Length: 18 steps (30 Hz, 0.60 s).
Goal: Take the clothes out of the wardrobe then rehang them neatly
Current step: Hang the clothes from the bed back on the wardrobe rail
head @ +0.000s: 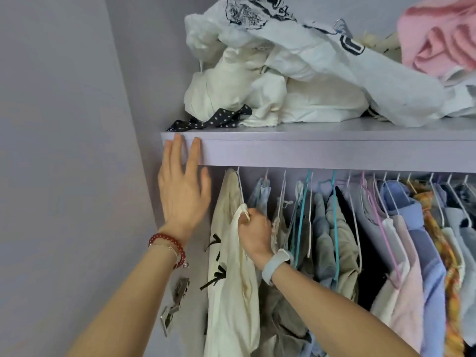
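Right hand (253, 231) pinches cream garment (231, 292); left hand (183, 191) touches shelf (322, 153).

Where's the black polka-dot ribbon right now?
In the head view, the black polka-dot ribbon lies on the shelf at its left end, under the cream clothes pile, just above the left hand.

Black printed marks show on the white garment (322, 47) on the shelf (309, 150), but none is readable.
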Motion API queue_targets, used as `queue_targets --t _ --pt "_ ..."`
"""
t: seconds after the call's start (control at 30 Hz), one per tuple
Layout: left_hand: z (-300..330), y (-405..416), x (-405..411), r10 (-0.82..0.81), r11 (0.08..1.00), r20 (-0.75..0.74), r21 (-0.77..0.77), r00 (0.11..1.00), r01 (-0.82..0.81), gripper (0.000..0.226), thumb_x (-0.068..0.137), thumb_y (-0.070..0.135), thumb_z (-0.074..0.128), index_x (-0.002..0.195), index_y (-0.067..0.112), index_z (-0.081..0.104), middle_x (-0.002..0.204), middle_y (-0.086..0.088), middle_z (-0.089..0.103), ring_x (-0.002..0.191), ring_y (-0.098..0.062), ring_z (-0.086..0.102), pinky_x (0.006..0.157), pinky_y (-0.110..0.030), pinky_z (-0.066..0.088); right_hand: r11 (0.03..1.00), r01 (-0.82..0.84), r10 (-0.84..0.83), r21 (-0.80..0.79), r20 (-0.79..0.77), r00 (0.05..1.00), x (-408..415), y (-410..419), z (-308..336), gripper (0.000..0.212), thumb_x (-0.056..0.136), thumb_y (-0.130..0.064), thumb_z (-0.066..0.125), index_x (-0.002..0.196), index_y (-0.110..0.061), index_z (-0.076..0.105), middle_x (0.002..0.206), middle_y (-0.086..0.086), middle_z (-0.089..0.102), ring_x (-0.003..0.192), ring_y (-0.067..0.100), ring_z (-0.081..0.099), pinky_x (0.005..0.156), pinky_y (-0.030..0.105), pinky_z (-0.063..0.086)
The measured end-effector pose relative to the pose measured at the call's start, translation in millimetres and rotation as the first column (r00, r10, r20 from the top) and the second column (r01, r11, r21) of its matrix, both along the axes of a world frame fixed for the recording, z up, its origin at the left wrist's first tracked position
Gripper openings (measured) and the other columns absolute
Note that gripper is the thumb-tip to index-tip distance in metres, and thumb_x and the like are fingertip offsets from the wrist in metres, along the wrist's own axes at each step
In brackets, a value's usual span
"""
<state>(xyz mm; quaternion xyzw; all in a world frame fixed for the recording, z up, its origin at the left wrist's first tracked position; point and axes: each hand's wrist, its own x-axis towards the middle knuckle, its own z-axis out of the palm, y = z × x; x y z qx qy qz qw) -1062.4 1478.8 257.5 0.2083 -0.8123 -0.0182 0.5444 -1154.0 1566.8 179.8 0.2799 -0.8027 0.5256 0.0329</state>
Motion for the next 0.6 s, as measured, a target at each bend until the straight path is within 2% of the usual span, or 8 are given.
queue_targets --t 0.1,0.2,0.37,0.5,0.6 --pt "-2.8 -10.3 -13.4 -0.014 0.999 0.031 0.032 0.999 0.013 0.059 0.091 0.019 0.045 0.146 0.017 0.023 0.155 -0.014 0.01 0.142 -0.033 0.007 0.11 -0.051 0.016 0.993 0.108 -0.107 -0.05 0.022 0.994 -11.6 -25.7 3.9 0.022 0.092 -0.01 0.039 0.089 0.002 0.057 0.088 0.021 0.063 0.085 0.034 0.058 0.061 0.026 0.032" --pt "-9.3 -18.0 -19.6 -0.03 1.0 0.005 0.007 1.0 0.029 0.06 0.091 0.023 0.043 0.146 0.017 0.02 0.154 -0.016 0.01 0.142 -0.033 0.006 0.112 -0.045 0.009 0.979 0.203 -0.201 -0.031 0.035 0.979 -25.5 -45.6 4.7 0.023 0.091 -0.009 0.041 0.094 0.003 0.06 0.091 0.023 0.064 0.087 0.036 0.06 0.063 0.029 0.038" --pt "-15.3 -27.1 -27.2 -0.01 0.999 -0.053 -0.05 0.999 0.008 0.056 0.094 0.035 0.034 0.146 0.018 0.02 0.152 -0.012 0.01 0.14 -0.025 0.004 0.11 -0.045 0.013 0.96 0.254 -0.259 0.116 0.026 0.966 -44.8 -61.7 -16.1 0.026 0.093 -0.014 0.039 0.097 0.002 0.059 0.095 0.023 0.065 0.088 0.037 0.061 0.062 0.031 0.039" --pt "-17.0 -30.7 -32.8 0.006 0.997 -0.081 -0.078 0.997 -0.012 0.054 0.096 0.034 0.034 0.145 0.016 0.02 0.151 -0.019 0.016 0.139 -0.027 0.007 0.109 -0.047 0.015 0.947 0.26 -0.265 0.186 0.0 0.964 -45.9 -64.4 -32.5 0.028 0.095 -0.016 0.036 0.109 0.0 0.054 0.099 0.023 0.063 0.093 0.038 0.06 0.069 0.038 0.046" --pt "-17.2 -32.1 -34.7 0.022 0.996 -0.071 -0.084 0.997 -0.028 0.054 0.097 0.035 0.033 0.145 0.015 0.02 0.15 -0.023 0.019 0.139 -0.03 0.01 0.109 -0.046 0.015 0.939 0.271 -0.269 0.212 -0.039 0.962 -44.5 -59.0 -35.5 0.028 0.096 -0.019 0.034 0.108 -0.002 0.053 0.101 0.021 0.063 0.094 0.037 0.059 0.065 0.035 0.041"
